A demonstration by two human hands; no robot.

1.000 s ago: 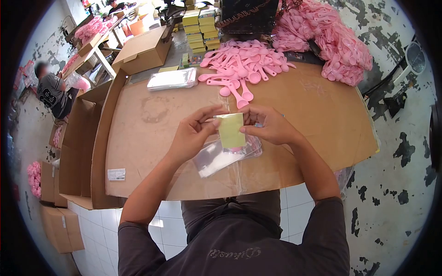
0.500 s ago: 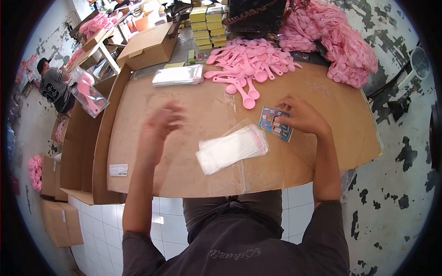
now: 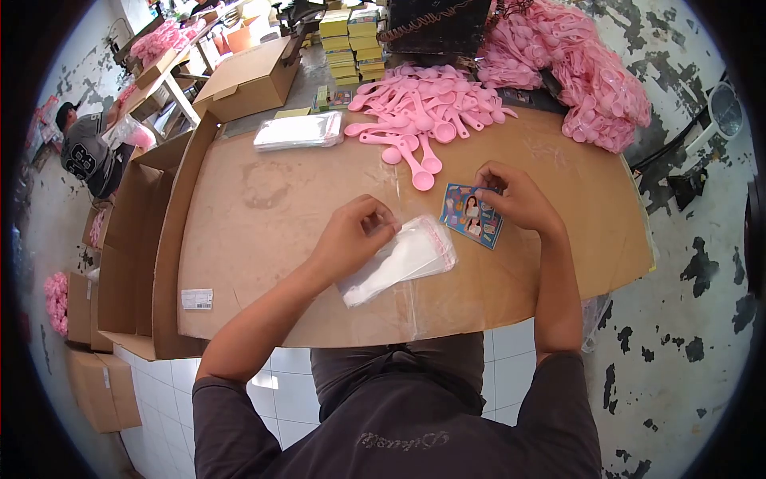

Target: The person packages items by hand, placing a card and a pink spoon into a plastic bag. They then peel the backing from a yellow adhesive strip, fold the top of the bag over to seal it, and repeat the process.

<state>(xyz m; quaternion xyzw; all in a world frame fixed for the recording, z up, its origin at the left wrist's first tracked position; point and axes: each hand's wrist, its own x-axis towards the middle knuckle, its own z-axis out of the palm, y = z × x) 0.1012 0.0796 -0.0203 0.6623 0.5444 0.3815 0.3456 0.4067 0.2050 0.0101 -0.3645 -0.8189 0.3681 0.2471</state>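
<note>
My left hand (image 3: 357, 233) is over the left end of a few clear plastic bags (image 3: 419, 255), which lie overlapped on the cardboard-covered table. Its thumb and forefinger are drawn together at the bags' upper edge; whether they pinch a bag cannot be made out. To the right, my right hand (image 3: 520, 197) is closed on the upper edge of a blue printed card (image 3: 472, 214), thumb over its face. The card shows small pictures and sits just right of the bags. Beyond both hands lies a heap of pink measuring spoons (image 3: 427, 104).
A stack of packed clear bags (image 3: 299, 132) lies at the back left. Bundled cards (image 3: 351, 48) stand behind it. Bagged pink spoons (image 3: 598, 88) pile up at the back right. An open carton (image 3: 132, 247) adjoins the table's left side. Another person (image 3: 88, 152) is farther left.
My left hand has come down and right from the air to the bags, its fingers closing together. My right hand has closed on the card, which now shows more of its face.
</note>
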